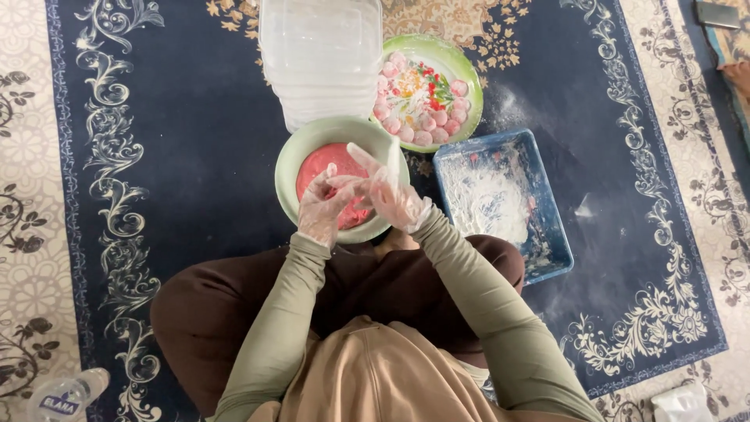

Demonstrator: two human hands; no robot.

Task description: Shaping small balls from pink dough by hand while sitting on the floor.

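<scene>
While the person sits cross-legged on the dark blue rug (195, 156), both gloved hands meet over the green bowl (291, 168), so any bits fall back into the pink dough (324, 160) inside. The left hand (324, 207) is cupped with its fingers curled in, and the right hand (391, 191) presses against it, fingers held long and close together. A small pink piece seems pinched between them, but its shape is too hidden to tell which way it points. The right fingers point up and to the left. Close by, within easy reach, sit a plate of pink balls (426, 98), a blue floury tray (547, 227), and a stack of clear tubs (320, 55).
</scene>
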